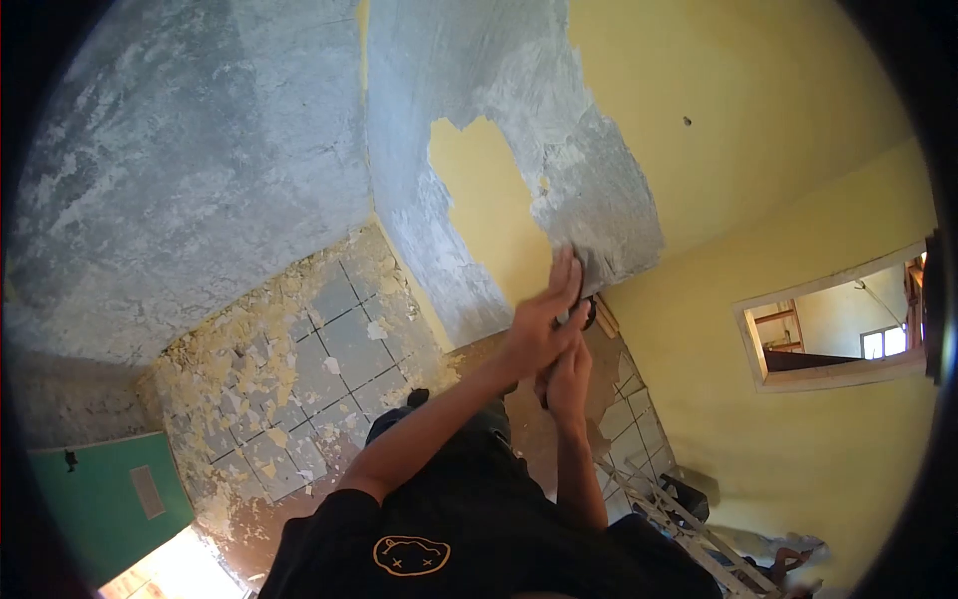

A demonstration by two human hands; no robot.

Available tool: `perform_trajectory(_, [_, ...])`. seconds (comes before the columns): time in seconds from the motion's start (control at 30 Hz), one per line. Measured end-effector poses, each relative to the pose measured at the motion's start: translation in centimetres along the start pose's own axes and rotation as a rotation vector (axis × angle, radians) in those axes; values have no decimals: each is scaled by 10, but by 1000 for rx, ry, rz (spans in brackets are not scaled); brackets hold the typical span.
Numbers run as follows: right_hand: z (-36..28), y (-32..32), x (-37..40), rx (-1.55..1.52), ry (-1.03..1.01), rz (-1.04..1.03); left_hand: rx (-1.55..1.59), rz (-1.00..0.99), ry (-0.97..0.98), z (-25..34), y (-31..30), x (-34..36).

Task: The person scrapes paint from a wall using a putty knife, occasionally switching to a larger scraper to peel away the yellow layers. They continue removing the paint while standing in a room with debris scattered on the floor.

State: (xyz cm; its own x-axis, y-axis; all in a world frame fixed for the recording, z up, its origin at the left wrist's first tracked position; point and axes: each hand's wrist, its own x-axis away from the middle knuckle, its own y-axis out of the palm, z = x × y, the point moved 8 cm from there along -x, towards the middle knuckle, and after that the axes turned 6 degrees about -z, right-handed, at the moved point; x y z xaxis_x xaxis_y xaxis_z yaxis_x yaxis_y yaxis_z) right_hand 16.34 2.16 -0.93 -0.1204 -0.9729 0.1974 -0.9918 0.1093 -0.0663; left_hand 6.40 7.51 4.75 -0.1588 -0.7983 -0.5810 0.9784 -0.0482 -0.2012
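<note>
My right hand is closed around the dark handle of what looks like a scraper, most of it hidden by my hands. Just ahead of it, my left hand has its fingers stretched out flat together and its thumb apart, pressed over the tool's front end against the wall. The wall here is stripped to grey, with ragged edges. Beside my left fingertips, a patch of yellow paint remains inside the grey area. The tool's blade is hardly visible.
Paint flakes litter the tiled floor on the left. A stepladder stands at lower right, near a dark box. A framed opening is in the right yellow wall. A green panel is at lower left.
</note>
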Motion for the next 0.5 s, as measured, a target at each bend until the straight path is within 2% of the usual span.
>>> perform_trajectory(0.07, [-6,12,-9,-25,-40,-68,208,25,-57,-14,-7,-4])
perform_trajectory(0.23, [-2,1,8,-4,-19,-17,20,3,41,3,3,5])
perform_trajectory(0.33, [1,2,-8,-10,-42,49,40,12,-9,-6,-1,-4])
perform_trajectory(0.4, [-6,15,-12,-22,-53,-77,312,-8,-137,-19,-5,-6])
perform_trajectory(0.43, [-9,12,-4,2,-39,-20,263,-33,-155,-14,-2,-1])
perform_trajectory(0.5, [-3,0,15,-4,-27,-3,172,-25,-56,2,7,10])
